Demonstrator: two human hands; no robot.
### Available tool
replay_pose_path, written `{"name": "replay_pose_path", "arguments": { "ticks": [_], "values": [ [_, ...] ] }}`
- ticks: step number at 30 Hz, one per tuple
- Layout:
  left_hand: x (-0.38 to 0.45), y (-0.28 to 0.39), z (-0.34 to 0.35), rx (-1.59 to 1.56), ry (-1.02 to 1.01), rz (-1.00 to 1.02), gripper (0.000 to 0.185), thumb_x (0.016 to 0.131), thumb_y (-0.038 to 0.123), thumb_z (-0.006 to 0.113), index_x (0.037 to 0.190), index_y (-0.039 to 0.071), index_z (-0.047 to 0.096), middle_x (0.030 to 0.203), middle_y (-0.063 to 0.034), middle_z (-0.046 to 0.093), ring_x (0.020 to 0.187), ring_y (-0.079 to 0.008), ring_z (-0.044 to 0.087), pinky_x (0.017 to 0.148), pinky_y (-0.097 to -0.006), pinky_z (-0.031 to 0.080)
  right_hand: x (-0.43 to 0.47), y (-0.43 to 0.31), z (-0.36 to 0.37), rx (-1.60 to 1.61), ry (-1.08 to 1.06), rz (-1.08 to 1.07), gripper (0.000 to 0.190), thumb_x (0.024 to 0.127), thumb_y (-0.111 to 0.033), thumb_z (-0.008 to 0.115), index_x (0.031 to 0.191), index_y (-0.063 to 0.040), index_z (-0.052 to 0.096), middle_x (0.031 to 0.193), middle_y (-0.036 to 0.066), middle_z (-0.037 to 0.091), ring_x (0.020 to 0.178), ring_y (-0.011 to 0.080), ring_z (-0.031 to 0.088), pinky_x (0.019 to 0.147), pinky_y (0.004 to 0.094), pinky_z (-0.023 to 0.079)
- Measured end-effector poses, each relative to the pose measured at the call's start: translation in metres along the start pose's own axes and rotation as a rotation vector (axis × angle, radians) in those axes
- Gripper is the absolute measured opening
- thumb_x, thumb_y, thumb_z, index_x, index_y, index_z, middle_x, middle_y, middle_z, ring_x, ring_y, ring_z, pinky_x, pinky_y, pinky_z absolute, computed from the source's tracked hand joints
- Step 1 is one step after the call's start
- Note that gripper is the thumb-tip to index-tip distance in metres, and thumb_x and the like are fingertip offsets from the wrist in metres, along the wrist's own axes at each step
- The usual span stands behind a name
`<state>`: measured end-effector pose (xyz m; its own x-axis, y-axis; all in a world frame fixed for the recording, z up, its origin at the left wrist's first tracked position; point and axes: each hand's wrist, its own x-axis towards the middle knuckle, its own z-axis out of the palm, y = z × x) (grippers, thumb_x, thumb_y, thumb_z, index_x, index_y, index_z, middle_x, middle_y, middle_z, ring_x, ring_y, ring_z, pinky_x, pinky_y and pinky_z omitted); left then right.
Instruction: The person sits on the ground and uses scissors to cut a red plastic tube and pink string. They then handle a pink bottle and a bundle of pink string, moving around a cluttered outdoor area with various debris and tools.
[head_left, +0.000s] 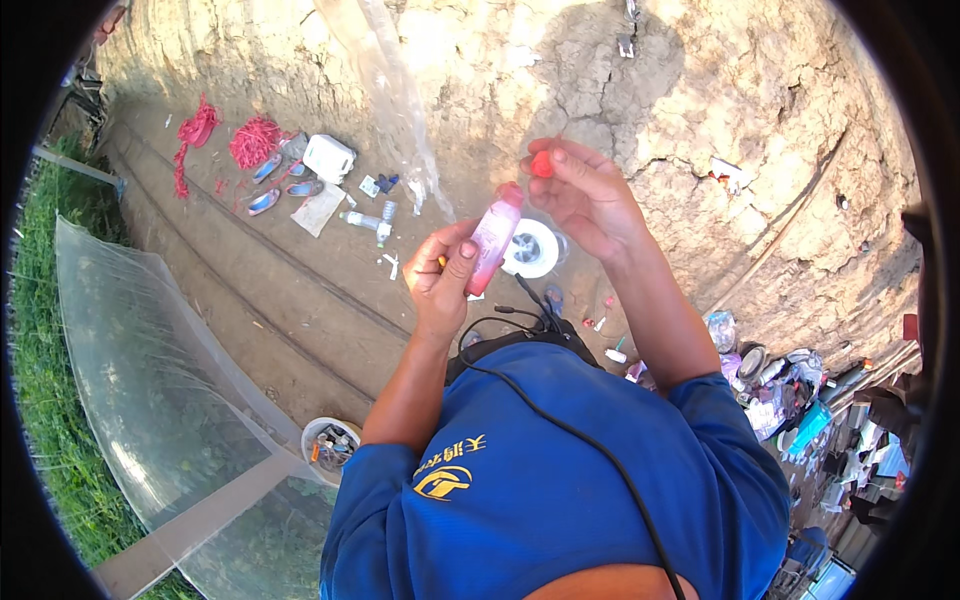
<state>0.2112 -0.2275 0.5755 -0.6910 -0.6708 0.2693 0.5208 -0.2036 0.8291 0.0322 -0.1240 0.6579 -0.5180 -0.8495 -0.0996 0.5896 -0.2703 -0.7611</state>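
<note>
My left hand (442, 277) is closed around a translucent pink plastic bottle (495, 238), tilted with its neck up and to the right. The bottle bears writing. A small yellow bit (442, 261) shows at the fingers of that hand; what it is, I cannot tell. In my right hand (589, 199), a small red cap (541, 163) is pinched by the thumb and fingers. It is apart from the bottle's neck, just above and to the right. Below both hands stands a white round container (534, 247) on the ground, partly covered by the bottle.
A cracked earth wall (720, 97) rises ahead. Red twine (259, 141), shoes (264, 201), a white jug (328, 157) and clear bottles (367, 220) lie on the left. A bucket of odds and ends (330, 444) stands beside plastic sheeting (180, 360). Clutter (772, 390) is piled right. A black cable (555, 420) crosses my shirt.
</note>
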Motion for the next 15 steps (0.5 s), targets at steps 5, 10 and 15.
{"name": "replay_pose_path", "arguments": {
  "ticks": [5,10,15],
  "values": [
    [0.0014,0.0015,0.0030,-0.009,-0.001,-0.008,0.030,0.097,0.019,0.062,0.115,-0.005,0.061,0.105,-0.0152,0.068,0.090,-0.0231,0.069,0.074,-0.0396,0.062,0.0013,-0.0001,0.0006,0.034,0.012,0.038,0.025,0.093,-0.016,0.068,0.111,0.001,0.064,0.097,0.011,0.071,0.077,0.0167,0.067,0.069,0.0297,0.049],
    [0.0032,0.0042,0.0050,0.002,-0.017,-0.001,0.030,0.098,0.019,0.061,0.115,-0.006,0.062,0.103,-0.0154,0.068,0.089,-0.0229,0.069,0.073,-0.0391,0.062,0.0023,0.0043,0.0021,0.042,0.030,0.044,0.027,0.092,-0.017,0.068,0.113,0.001,0.063,0.097,0.011,0.071,0.078,0.0166,0.067,0.068,0.0284,0.049],
    [0.0029,0.0049,0.0074,0.005,0.002,-0.004,0.030,0.097,0.019,0.062,0.114,-0.006,0.062,0.103,-0.0152,0.068,0.086,-0.0221,0.069,0.072,-0.0379,0.062,0.0001,0.0068,0.0051,0.001,0.028,0.069,0.028,0.091,-0.015,0.070,0.113,0.001,0.063,0.096,0.010,0.071,0.080,0.0162,0.066,0.069,0.0276,0.048]
  ]
}}
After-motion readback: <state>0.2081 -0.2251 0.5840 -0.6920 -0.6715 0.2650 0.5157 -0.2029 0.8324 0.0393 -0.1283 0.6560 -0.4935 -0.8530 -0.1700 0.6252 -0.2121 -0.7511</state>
